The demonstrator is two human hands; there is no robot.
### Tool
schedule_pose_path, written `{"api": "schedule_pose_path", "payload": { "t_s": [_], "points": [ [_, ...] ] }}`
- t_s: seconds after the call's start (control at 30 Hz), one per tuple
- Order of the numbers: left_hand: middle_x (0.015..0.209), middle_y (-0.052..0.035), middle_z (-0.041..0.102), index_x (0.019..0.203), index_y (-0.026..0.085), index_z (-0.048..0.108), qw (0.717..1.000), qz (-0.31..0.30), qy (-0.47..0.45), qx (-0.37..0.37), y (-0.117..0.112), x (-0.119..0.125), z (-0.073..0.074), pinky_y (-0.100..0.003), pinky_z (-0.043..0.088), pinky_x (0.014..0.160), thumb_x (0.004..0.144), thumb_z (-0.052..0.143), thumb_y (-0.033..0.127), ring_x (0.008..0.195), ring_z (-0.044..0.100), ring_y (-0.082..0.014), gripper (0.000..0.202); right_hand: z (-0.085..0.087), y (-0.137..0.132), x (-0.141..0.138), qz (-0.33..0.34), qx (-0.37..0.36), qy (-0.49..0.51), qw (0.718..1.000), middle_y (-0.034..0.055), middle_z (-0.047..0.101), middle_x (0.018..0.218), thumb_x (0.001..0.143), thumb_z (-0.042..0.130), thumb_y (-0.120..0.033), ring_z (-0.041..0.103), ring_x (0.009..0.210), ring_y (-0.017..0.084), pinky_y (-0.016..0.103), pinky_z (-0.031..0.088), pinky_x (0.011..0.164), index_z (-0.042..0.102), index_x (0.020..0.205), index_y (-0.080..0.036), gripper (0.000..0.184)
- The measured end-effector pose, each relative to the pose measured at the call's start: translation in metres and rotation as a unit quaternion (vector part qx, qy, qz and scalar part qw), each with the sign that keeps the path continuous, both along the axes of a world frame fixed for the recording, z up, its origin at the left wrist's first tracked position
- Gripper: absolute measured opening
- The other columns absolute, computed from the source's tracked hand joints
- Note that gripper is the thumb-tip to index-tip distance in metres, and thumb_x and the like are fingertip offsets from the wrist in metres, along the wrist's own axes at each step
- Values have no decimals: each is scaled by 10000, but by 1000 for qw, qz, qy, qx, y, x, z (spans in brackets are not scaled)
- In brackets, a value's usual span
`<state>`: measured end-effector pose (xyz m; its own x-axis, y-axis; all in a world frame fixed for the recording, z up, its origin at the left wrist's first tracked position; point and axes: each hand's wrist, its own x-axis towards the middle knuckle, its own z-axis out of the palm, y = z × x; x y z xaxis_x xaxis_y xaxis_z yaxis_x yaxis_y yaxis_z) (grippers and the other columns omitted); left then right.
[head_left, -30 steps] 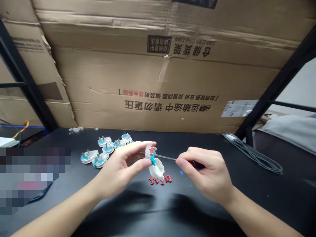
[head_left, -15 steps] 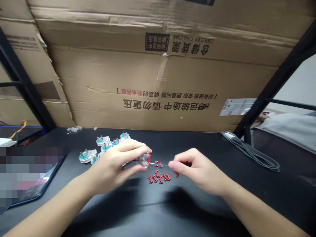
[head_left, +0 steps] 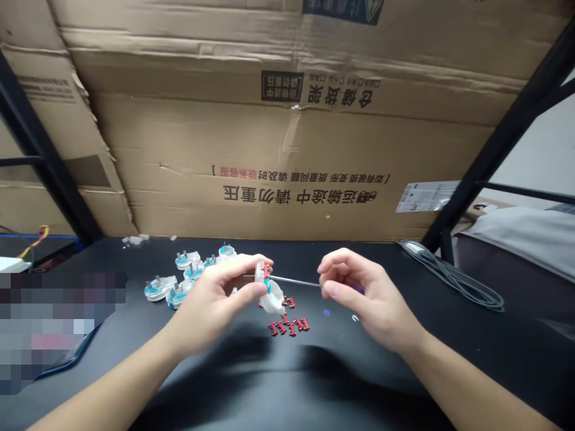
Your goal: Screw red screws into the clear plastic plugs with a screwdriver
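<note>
Steel screwdriver shaft points left, nearly level, into the plug.

Bright red connector pieces, a black tabletop, and white plug casings with teal centres

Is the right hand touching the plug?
No: the right hand is apart from the plug held by the left hand, with only a screwdriver shaft spanning the gap.
</note>
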<state>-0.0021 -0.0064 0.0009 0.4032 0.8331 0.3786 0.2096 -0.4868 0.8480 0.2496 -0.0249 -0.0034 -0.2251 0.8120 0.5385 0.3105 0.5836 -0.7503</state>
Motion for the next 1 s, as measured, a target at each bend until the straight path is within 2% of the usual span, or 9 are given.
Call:
{"api": "schedule_pose_path", "payload": {
  "t_s": [0.1,0.2,0.27,0.4,0.47,0.53,0.67,0.83,1.0],
  "points": [
    [1088,-73,717,1134,219,703,995,26,32,90,-1,-4,2,-339,526,876,900,650,365,987,659,-230,280,-2,0,-1,25,-72,73,994,-10,612,670,913,603,-338,583,585,123,224,456,518,591,953,-203,142],
    [1129,-64,710,1118,234,709,986,21,79,143,-3,-6,3,-325,499,909,907,647,325,1027,644,-224,238,-4,-1,-2,13,-75,63,995,-61,498,532,973,514,-338,470,450,91,203,375,438,590,977,-208,150],
    [1135,-57,706,1099,233,712,987,11,85,137,-3,-5,3,-313,493,911,919,634,322,1053,636,-221,215,-6,0,-1,-1,-10,53,999,-87,451,528,966,532,-265,428,436,80,194,356,433,564,1018,-241,66],
    [1064,-42,708,1090,231,707,997,-15,45,61,-2,-2,0,-298,516,857,940,604,356,984,648,-198,221,-9,5,7,20,213,11,977,-79,534,674,870,634,-93,498,535,88,219,428,514,497,1149,-325,388],
    [1061,-37,712,1093,235,705,999,-20,19,33,-1,-1,-1,-297,526,851,935,610,367,963,656,-194,226,-9,6,10,20,262,-15,965,-62,565,743,821,692,-76,550,606,106,247,474,563,493,1179,-335,485],
    [1086,-43,717,1099,230,705,1000,-13,-1,22,0,0,-2,-305,533,866,917,634,375,980,665,-206,243,-10,5,11,-5,242,-23,970,-49,584,744,830,708,-121,578,610,120,260,487,558,493,1202,-315,471],
    [1097,-61,721,1110,215,709,1000,6,-9,19,-1,1,-3,-328,544,884,891,667,382,985,680,-227,278,-10,3,9,-36,130,-14,991,-78,517,581,962,545,-216,497,454,107,246,398,448,492,1240,-281,291],
    [1101,-72,717,1131,218,708,999,21,-11,39,-3,1,-3,-334,540,879,894,662,375,984,677,-230,288,-6,3,4,-21,108,51,993,-40,598,791,875,668,-211,595,650,122,236,464,534,455,1232,-316,429],
    [1102,-53,710,1139,241,709,993,41,29,109,-4,-1,-3,-307,504,900,905,655,353,1030,646,-219,266,-5,3,5,-22,78,47,996,-54,573,687,945,575,-232,576,574,114,225,449,497,487,1209,-297,287]
  ]
}}
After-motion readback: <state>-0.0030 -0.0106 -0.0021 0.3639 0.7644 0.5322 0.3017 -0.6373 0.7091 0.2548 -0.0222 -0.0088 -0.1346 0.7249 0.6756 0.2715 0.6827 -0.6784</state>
